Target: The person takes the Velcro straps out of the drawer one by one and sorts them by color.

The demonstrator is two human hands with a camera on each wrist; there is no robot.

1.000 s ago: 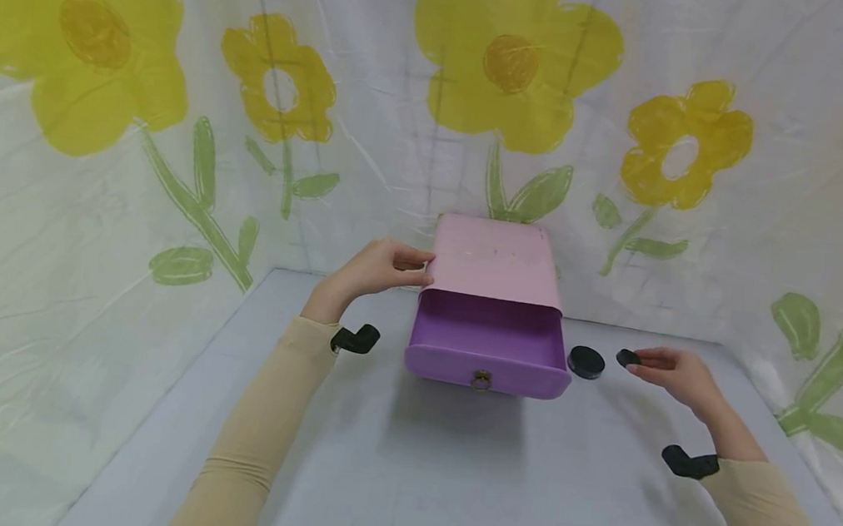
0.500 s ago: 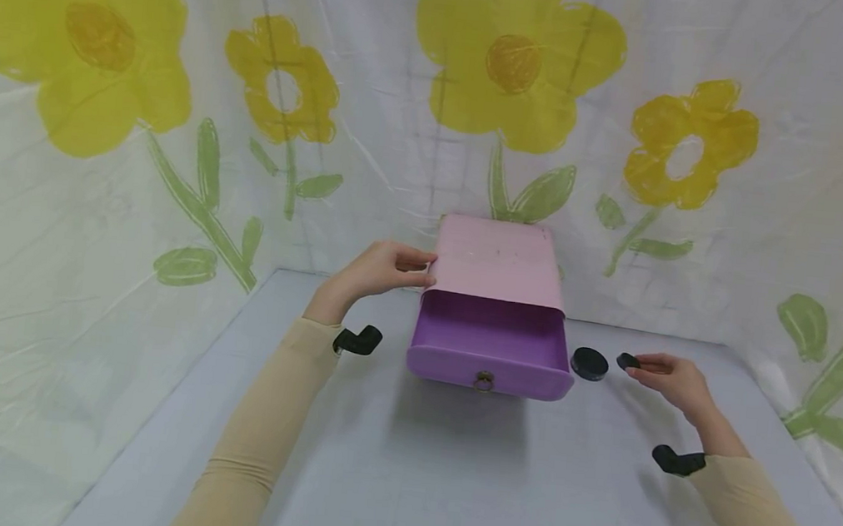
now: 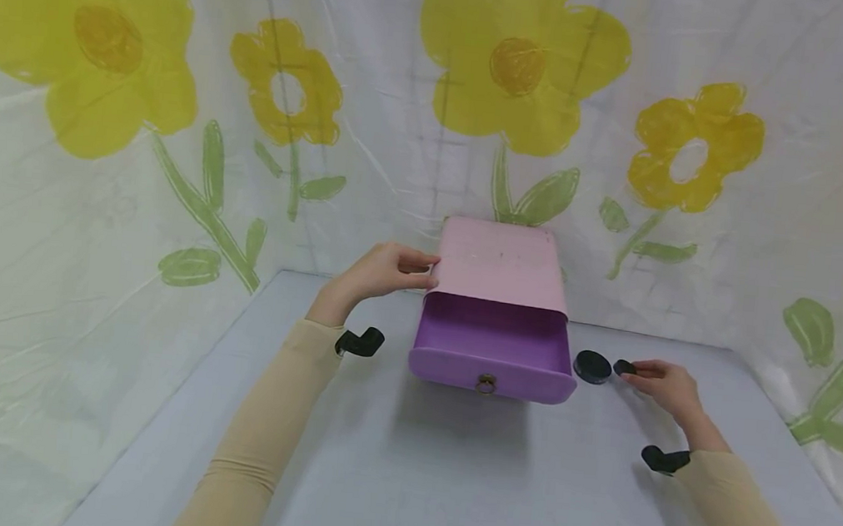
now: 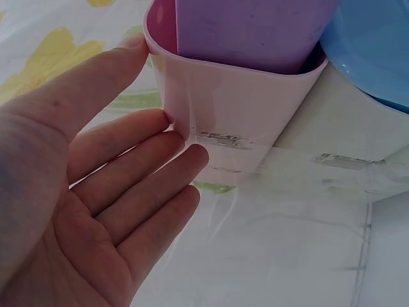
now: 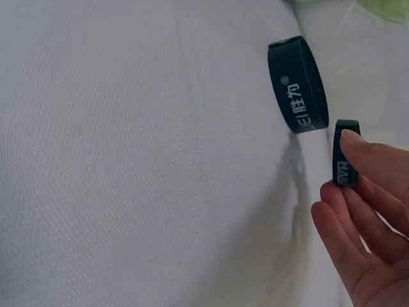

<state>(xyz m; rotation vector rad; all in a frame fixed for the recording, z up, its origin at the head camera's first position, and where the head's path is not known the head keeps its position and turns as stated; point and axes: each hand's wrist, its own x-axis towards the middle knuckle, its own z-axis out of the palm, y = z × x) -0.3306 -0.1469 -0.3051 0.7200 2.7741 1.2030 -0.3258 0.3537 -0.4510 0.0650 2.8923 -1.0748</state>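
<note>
A pink drawer box (image 3: 497, 257) stands at the back of the table, its purple drawer (image 3: 490, 373) pulled out toward me with nothing visible inside. My left hand (image 3: 383, 275) is at the box's left side. In the left wrist view, its thumb touches the pink rim (image 4: 236, 71) and the fairly straight fingers lie along the side wall. To the right of the drawer, my right hand (image 3: 670, 389) pinches a small black roll (image 5: 345, 153) with white lettering between thumb and fingers. A larger black roll (image 3: 593, 367) with white lettering stands just left of it.
Below the pink box, the left wrist view shows a white box (image 4: 339, 141) with a blue drawer (image 4: 377, 45). Clear tape runs across both boxes. A flower-printed curtain (image 3: 370, 167) hangs behind the pale table (image 3: 446, 499).
My right hand has moved left and slightly down with the small black roll, closer to the larger one. My left hand keeps its place on the pink box. The head view has shifted slightly.
</note>
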